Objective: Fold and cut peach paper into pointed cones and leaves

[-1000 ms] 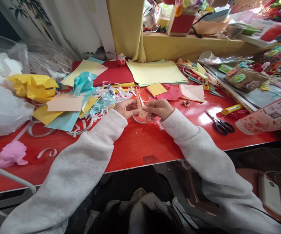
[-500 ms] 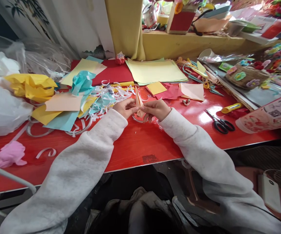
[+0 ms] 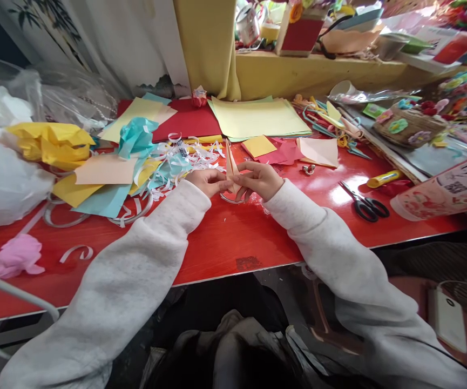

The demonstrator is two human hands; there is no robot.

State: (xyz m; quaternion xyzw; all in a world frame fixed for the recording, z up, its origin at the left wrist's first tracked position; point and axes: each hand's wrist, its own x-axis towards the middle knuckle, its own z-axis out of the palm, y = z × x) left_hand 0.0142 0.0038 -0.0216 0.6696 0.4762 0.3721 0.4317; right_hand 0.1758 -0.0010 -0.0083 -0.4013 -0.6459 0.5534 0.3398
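A small piece of peach folded paper [image 3: 230,161] stands between my two hands, its narrow point sticking up. My left hand [image 3: 209,181] pinches its lower left side between thumb and fingers. From the other side my right hand [image 3: 260,181] grips the same paper, thumb and index finger pressed on it, with the other fingers curled loosely below. My fingers hide part of the lower folds. Just behind the paper lie a yellow paper square [image 3: 259,146] and red paper pieces [image 3: 285,152]. Left of my left hand is a heap of white paper strips [image 3: 201,156].
On the red table [image 3: 225,237], scissors [image 3: 365,202], a yellow glue stick [image 3: 384,179] and a patterned cup [image 3: 439,189] lie at the right. Pale yellow sheets [image 3: 257,116] are stacked at the back. A white plastic bag [image 3: 6,178] and crumpled yellow paper [image 3: 51,145] fill the left.
Both hands keep hold of the folded paper and have barely moved. My right index finger has lifted and straightened slightly, and the paper's upright point has shifted a little.
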